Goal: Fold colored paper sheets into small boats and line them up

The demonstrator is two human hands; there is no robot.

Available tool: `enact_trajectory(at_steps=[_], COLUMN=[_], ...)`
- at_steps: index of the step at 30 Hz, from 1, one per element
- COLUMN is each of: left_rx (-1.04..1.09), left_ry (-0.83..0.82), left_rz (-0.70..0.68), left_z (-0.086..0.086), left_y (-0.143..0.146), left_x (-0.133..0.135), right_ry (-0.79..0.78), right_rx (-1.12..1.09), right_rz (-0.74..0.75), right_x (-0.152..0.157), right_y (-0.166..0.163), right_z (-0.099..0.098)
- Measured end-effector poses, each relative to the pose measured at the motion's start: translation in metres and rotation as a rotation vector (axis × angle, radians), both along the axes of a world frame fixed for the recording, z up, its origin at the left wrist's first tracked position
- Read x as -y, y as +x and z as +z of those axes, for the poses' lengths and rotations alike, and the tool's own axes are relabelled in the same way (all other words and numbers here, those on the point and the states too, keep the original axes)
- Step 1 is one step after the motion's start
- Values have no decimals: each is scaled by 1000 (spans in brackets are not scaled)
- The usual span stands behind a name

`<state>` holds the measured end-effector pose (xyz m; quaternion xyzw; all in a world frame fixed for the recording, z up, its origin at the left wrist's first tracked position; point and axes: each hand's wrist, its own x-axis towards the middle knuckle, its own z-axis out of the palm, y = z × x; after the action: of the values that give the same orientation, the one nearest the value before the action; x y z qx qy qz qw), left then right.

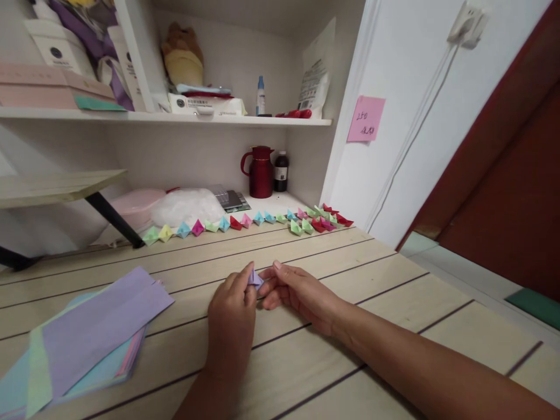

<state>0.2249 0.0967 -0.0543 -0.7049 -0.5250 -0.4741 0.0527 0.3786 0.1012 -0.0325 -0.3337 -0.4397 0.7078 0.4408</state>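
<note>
A small folded piece of purple paper (255, 279) is pinched between the thumb and fingers of my left hand (234, 309), just above the middle of the table. Close on its right is my right hand (301, 291), its fingers curled but apart, with the fingertips near the paper's right edge; whether they touch it I cannot tell. Part of the folded paper is hidden behind the left fingers. To the left lies a stack of coloured paper (125, 356), topped by a flat purple sheet (100, 326).
A row of small folded paper boats (235, 223) in several colours runs along the table's back edge, bunched at the right. Behind it stand a red jug (261, 173), a dark bottle (280, 172) and a white plastic bag (188, 207). A small raised stand (56, 188) is at left.
</note>
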Motion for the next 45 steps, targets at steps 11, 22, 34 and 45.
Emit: enact_trajectory(at_steps=[11,22,34,45], left_rx=[-288,-282,-191,297], left_ry=[278,200,147,-239], left_rz=[-136,-118,-100,-274], left_z=[3,9,5,4], left_y=[6,9,8,12], left_x=[1,9,7,5], right_ry=[-39,-63,15,17], right_rx=[2,68,145,165], right_rz=[39,-44,-33,-70], right_x=[5,7,0,-10], right_y=[4,3,4,8], right_z=[8,12,3,-5])
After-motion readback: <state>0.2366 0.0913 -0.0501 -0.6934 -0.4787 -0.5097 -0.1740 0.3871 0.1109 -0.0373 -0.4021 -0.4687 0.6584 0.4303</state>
